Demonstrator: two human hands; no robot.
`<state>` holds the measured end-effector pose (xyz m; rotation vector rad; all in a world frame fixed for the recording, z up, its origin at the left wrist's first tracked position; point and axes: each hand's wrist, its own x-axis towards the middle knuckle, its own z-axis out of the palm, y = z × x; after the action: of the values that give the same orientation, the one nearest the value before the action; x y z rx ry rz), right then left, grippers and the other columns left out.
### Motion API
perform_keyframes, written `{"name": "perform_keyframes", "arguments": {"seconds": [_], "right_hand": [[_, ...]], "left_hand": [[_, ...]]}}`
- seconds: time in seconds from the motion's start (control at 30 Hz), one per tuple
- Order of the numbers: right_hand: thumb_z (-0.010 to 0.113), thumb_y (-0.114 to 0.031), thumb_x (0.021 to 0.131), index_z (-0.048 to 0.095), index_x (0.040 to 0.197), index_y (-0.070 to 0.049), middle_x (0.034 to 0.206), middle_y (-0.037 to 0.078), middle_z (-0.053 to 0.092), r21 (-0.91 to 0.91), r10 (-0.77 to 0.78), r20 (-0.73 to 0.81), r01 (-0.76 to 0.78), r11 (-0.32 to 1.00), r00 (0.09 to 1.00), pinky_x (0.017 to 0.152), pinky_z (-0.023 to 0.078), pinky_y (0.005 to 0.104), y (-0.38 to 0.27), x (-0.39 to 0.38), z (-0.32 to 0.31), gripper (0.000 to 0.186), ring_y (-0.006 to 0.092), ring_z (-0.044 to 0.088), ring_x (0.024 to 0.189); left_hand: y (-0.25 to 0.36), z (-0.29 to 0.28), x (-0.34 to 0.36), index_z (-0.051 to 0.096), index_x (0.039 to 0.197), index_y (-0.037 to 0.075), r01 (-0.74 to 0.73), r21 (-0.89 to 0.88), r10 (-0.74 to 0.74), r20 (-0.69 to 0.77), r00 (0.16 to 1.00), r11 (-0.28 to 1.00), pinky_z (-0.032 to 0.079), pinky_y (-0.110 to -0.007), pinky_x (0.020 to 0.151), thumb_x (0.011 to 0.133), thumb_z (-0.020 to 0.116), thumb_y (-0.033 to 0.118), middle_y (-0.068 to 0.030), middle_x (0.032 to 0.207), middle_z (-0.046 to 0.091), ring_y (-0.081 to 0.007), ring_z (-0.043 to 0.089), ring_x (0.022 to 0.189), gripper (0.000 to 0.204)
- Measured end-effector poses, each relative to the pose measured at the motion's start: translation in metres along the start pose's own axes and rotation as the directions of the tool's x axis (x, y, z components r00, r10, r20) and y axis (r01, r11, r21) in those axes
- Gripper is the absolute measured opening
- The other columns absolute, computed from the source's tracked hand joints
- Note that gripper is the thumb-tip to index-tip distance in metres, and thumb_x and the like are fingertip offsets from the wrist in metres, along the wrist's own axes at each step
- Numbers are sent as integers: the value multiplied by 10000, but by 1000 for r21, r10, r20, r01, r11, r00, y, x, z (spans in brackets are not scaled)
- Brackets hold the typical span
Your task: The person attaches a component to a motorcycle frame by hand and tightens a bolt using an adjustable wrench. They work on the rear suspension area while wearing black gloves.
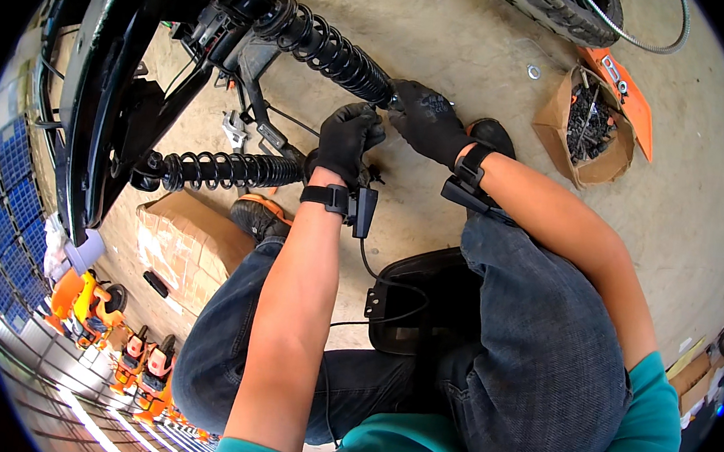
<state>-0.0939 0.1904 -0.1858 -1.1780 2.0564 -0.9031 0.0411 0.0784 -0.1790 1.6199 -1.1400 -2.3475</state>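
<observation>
Head view: the gloved right hand (428,121) closes its fingers on the near end of the upper coil-spring shock absorber (333,52), which slants from the black vehicle frame (106,78). Just beside, the gloved left hand (348,142) curls; whether it holds anything, I cannot tell. The lower coil-spring shock absorber (230,171) extends behind its wrist.

You have bright, fairly even light over the pale floor (395,25), with soft highlights along the glossy black frame (107,61). Glare washes out the lower-left corner into white streaks. Your left hand (347,140) and right hand (428,119) look reasonably sharp, though their dark gloves swallow detail. Toward the rim, your fisheye view bends the blue grid (9,173), softens and fades through bluish fringing into black corners.
</observation>
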Motion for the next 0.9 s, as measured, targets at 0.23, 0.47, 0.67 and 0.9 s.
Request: {"name": "perform_keyframes", "arguments": {"seconds": [0.23,0.47,0.67,0.9], "right_hand": [[644,-147,781,520,1081,-9,1037,221,593,13,-39,-27,39,999,999,806,476,452,3,-1,4,353,391,585,964],[638,-149,784,522,1085,-8,1045,225,594,16,-28,-28,28,999,999,816,474,453,2,-1,6,352,395,582,970],[638,-145,777,529,1078,-9,1040,217,596,23,-19,-19,20,1000,1000,815,475,446,3,1,3,348,391,583,962],[642,-151,776,528,1080,-8,1034,217,596,-2,-42,-61,42,999,997,809,477,445,3,-1,5,355,383,586,959]], "left_hand": [[-5,1,-9,555,1083,10,-7,-330,26,53,998,944,545,-348,844,908,554,56,-121,972,636,-226,640,859,181],[-14,2,5,570,1066,17,-70,-312,57,-51,997,948,538,-372,851,943,509,124,-124,978,634,-245,636,882,174],[4,-4,4,585,1030,29,164,-111,-165,5,986,980,550,-354,789,919,528,86,-106,949,631,-231,627,831,138],[-12,-6,5,553,1103,30,-34,-271,50,54,997,962,514,-371,883,945,488,131,-109,1020,611,-240,609,910,198]]}}
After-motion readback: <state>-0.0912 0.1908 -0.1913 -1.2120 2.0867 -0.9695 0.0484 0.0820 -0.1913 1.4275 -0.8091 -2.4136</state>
